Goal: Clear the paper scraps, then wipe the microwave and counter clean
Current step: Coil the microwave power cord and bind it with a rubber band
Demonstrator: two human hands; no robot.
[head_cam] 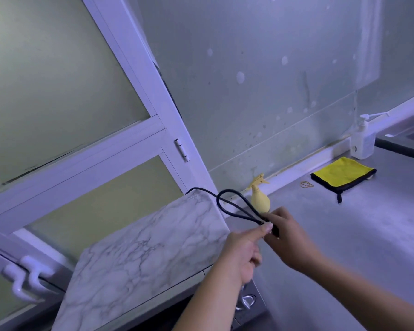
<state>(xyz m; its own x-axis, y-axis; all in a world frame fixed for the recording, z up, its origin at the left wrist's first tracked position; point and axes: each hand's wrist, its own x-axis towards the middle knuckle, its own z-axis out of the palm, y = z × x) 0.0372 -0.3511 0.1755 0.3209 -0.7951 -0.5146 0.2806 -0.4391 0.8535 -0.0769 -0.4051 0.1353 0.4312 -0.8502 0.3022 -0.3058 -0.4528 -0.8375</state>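
Note:
The microwave (141, 254), its top covered in marble-patterned film, stands at lower left on the grey counter (344, 235). Its black power cord (227, 206) runs from the back and forms a loop above the top's right corner. My left hand (244, 254) pinches the looped cord between thumb and fingers. My right hand (287, 235) grips the cord's end just beside it. A yellow cleaning cloth (342, 174) with black edging lies on the counter at right. A small yellow spray bottle (259, 197) stands behind my hands by the wall.
A white pump bottle (362, 139) stands at the back right, next to a dark sink edge (402, 146). Rubber bands (306, 185) lie near the cloth. A white-framed glass door (81, 130) with hinge and handles fills the left.

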